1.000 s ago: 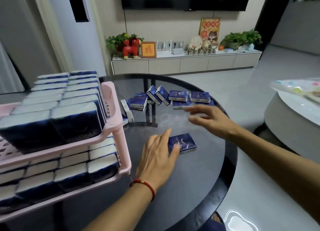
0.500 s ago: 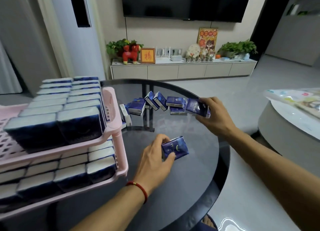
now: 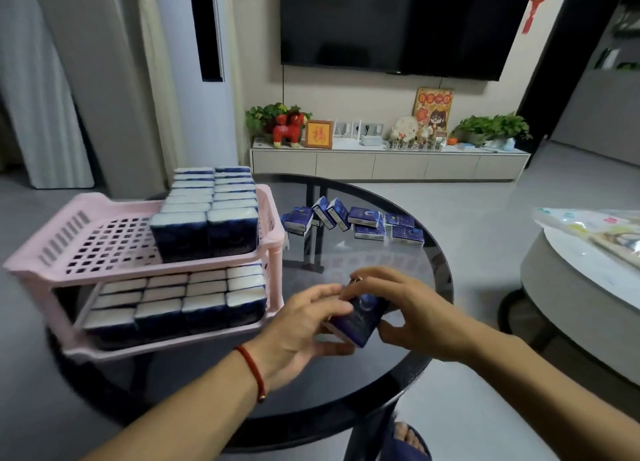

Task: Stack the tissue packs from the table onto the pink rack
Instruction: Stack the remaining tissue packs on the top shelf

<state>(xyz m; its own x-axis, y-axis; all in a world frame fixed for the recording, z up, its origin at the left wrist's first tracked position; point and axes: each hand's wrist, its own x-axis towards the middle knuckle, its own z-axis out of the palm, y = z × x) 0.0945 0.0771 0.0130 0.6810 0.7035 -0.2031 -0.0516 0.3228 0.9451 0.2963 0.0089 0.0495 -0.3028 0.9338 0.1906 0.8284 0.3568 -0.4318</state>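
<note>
Both hands meet over the near middle of the round glass table (image 3: 408, 363). My left hand (image 3: 298, 325) and my right hand (image 3: 398, 308) hold dark blue tissue packs (image 3: 358, 322) pressed together between them; how many packs I cannot tell. The pink two-tier rack (image 3: 83, 232) stands at the table's left. Its top tier carries two rows of blue-and-white packs (image 3: 207, 211) along its right side. The lower tier is full of packs (image 3: 180, 301). Several loose packs (image 3: 367, 218) lie at the table's far side.
A white round table (image 3: 568, 287) with plastic-wrapped items stands at the right. A TV console with plants and ornaments (image 3: 388, 159) runs along the back wall. My slippered foot (image 3: 408, 440) shows below the table edge. The rack's top tier has bare grid on its left half.
My right hand brought a pack from the far pile back toward me. My left hand lifted its pack off the glass, and the two hands came together.
</note>
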